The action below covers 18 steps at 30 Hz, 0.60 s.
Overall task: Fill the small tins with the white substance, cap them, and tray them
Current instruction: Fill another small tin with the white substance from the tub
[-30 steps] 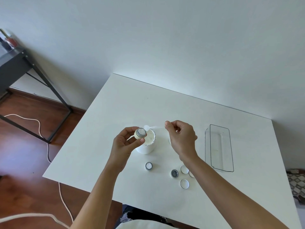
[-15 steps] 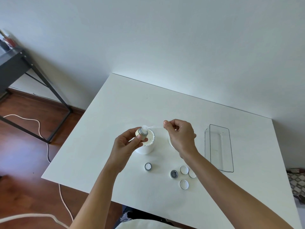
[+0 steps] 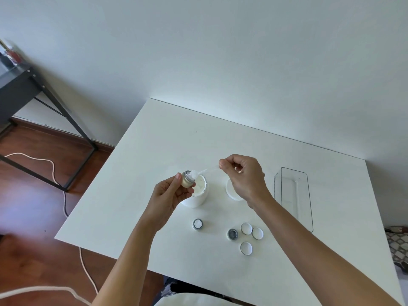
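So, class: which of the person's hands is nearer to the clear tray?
Right. The right hand is just left of the clear tray, pinching a spatula; the left hand is farther left, beyond the white jar.

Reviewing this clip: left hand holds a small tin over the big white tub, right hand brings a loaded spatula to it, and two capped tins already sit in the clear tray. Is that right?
Not quite. The head view shows the clear tray holding no tins. The rest stands: the left hand holds a small tin over the big white tub, and the right hand brings a loaded spatula to it.
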Each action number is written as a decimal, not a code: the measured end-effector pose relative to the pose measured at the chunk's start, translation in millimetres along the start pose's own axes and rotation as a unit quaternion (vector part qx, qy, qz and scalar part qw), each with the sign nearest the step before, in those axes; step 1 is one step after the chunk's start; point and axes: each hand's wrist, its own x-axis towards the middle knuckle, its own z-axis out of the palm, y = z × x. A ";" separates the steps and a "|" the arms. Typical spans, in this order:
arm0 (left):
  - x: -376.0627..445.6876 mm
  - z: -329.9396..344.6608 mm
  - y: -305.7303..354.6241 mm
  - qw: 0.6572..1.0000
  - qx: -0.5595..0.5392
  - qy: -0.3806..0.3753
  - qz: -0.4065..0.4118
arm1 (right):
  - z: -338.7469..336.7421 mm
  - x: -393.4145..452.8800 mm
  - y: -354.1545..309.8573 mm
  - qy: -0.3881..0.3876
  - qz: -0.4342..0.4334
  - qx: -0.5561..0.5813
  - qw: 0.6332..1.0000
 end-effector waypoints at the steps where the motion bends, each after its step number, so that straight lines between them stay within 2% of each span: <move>1: 0.1 -1.0 -0.1 1.000 -0.007 0.004 -0.005 | -1.4 0.6 0.4 0.007 -0.001 0.001 1.000; 5: -0.5 -4.1 0.1 1.000 -0.022 0.010 -0.011 | -0.7 2.1 2.6 0.028 0.004 -0.009 1.000; 10: -2.4 -2.6 -0.5 1.000 -0.023 -0.002 -0.008 | 4.3 1.5 5.2 0.012 0.020 -0.023 0.999; 18: -4.2 -0.5 1.3 0.999 0.004 0.013 0.029 | 2.9 -2.1 7.7 0.015 0.034 -0.027 0.999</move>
